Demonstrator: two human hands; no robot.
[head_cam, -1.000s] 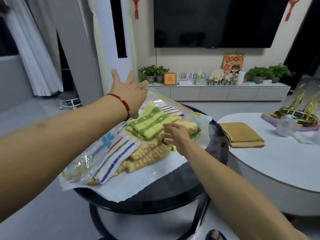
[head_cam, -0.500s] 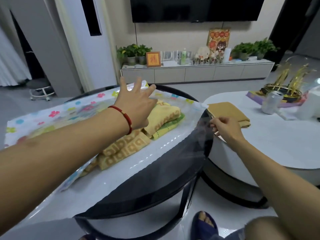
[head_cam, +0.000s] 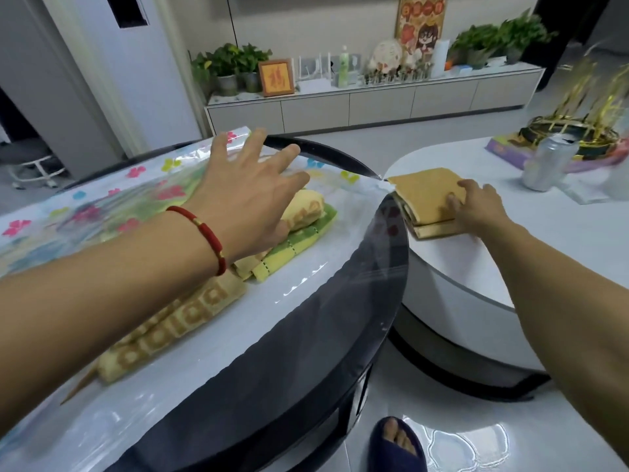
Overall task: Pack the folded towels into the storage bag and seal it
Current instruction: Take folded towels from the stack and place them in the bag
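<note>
Right hand (head_cam: 478, 207): grip laid on the near right corner of the folded tan towels (head_cam: 427, 195), fingers bent over the edge; whether it has closed round the stack cannot be told. That stack lies on the white worktop (head_cam: 544, 253), just beside the bag corner. Left hand (head_cam: 252, 195): fingers spread and straight, holding nothing, lifting the flowered upper sheet of the storage bag (head_cam: 102, 206) above the yellow and green towels (head_cam: 299, 229) already inside. The bag lies on the dark round worktop (head_cam: 306, 362). Step in hand, as judged: fetching the last stack. Next move calls for a firm grasp, a carry across the gap and insertion under the raised sheet; sealing not yet begun
</note>
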